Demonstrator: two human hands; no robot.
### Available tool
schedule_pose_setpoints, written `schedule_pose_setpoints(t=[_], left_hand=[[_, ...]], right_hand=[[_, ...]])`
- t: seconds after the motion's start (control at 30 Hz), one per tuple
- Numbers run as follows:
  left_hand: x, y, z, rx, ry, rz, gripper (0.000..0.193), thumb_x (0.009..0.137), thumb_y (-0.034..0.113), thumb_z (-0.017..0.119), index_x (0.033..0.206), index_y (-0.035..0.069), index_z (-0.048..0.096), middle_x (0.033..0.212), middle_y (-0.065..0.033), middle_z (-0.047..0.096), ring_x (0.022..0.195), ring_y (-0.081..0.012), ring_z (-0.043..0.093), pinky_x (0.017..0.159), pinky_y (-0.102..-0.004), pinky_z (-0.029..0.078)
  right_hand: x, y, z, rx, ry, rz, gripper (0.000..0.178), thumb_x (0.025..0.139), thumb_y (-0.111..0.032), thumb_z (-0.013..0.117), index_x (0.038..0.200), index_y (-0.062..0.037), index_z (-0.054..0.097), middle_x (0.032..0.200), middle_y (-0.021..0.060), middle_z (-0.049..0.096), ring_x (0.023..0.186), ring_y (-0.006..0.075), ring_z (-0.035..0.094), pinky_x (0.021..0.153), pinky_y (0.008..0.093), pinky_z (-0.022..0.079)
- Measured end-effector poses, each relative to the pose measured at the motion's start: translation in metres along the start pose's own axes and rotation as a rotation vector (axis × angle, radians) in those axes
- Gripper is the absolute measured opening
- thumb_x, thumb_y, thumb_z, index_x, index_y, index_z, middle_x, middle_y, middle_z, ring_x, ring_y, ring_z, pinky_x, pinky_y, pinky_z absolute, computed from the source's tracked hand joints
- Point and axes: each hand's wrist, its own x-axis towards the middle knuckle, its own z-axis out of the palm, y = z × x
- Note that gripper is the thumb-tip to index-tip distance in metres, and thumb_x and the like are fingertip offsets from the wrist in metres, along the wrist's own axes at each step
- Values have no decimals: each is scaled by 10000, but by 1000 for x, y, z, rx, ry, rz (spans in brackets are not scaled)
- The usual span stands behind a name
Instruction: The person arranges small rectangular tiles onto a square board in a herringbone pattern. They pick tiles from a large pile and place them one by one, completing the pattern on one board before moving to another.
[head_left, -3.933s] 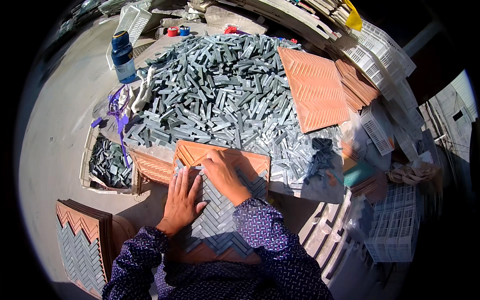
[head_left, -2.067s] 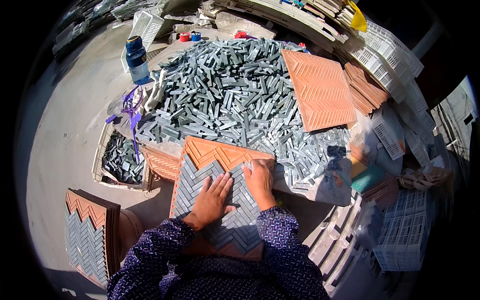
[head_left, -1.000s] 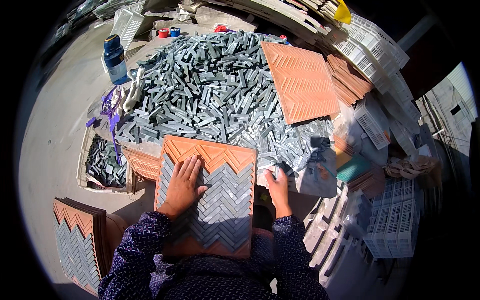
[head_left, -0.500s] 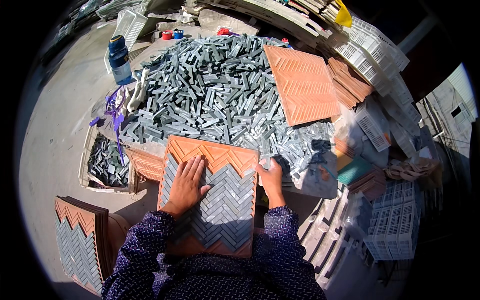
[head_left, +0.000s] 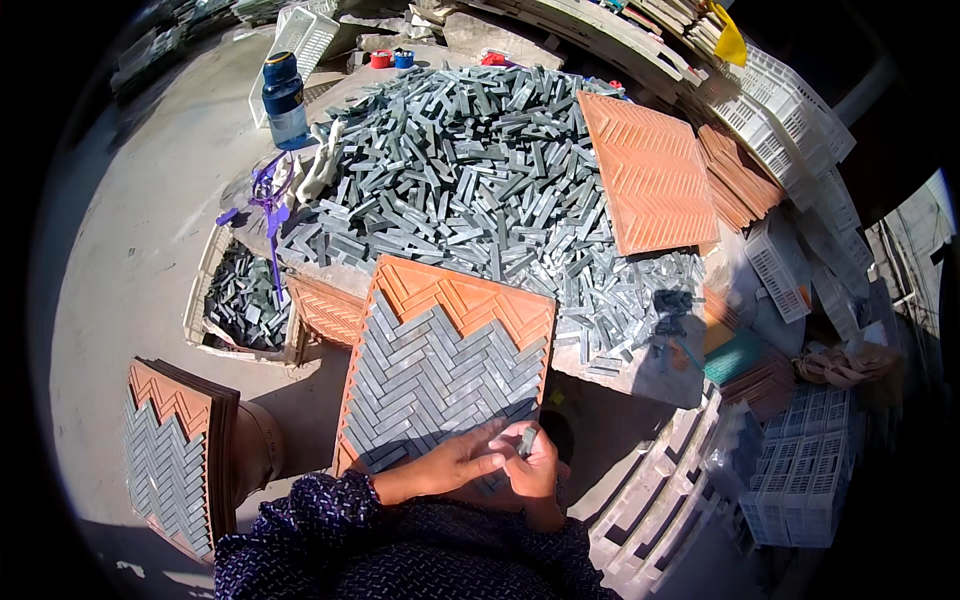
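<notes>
In front of me an orange moulded board point(head_left: 405, 285) is tilted up. Grey tile strips point(head_left: 440, 365) fill its middle in a herringbone pattern, and bare orange grooves show along the top. Close to the board's lower right corner, my right hand point(head_left: 535, 475) has its fingers curled round a small grey tile strip point(head_left: 527, 440). My left hand point(head_left: 450, 465) lies across the lower part of the board, its fingers stretched toward the right hand and meeting it. Its thumb is apart from the fingers, and nothing shows in its grasp. Behind the board spreads a large heap of loose tile strips point(head_left: 450, 160).
Another orange board point(head_left: 655, 180) rests on the heap's right side. Filled boards point(head_left: 170, 460) stand stacked at lower left. A crate of tile pieces point(head_left: 195, 300), a blue bottle point(head_left: 285, 105) and white gloves point(head_left: 322, 165) are on the left; white crates point(head_left: 800, 470) and pallet slats point(head_left: 650, 510) are on the right.
My left hand has slid off the tiles' upper left toward the lower edge. My right hand has come down from the board's right edge, and both hands now meet.
</notes>
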Motion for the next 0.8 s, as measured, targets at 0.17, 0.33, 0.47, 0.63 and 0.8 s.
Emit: schedule_pose_setpoints(t=[0.17,0.33,0.47,0.63,0.8], left_hand=[[-37,-60,15,-673,138,-242,512,937,320,552,1318,14,398,1223,-81,507,1116,-162,484,935,-328,423],[-58,-74,19,-786,327,-205,271,935,211,564,1143,37,559,971,-39,630,813,-125,602,725,-275,517],[-91,-53,2,-702,457,-185,190,947,187,540,1037,33,606,875,-83,667,737,-123,597,647,-250,492],[-135,-48,-46,-655,850,111,181,927,202,565,971,29,600,814,-64,659,653,-108,567,598,-241,442],[-165,-63,-60,-602,1067,112,194,932,212,546,963,25,589,763,-63,626,621,-104,526,572,-230,404]], right_hand=[[-18,-22,33,25,-186,73,208,939,-107,489,1101,-2,565,1012,116,611,904,213,599,783,305,472],[-26,-8,35,-241,-198,-210,250,878,-88,551,1112,-11,594,1069,143,595,1006,297,559,858,350,444],[-26,-13,18,-258,-128,-127,231,806,-36,635,1033,2,643,938,96,614,820,185,549,744,293,446],[-32,14,-30,10,-29,107,139,786,-43,664,896,38,640,686,-11,573,604,32,472,515,205,370],[-55,6,-40,211,-39,520,265,902,-98,529,1144,12,520,754,27,578,569,84,473,520,203,379]])
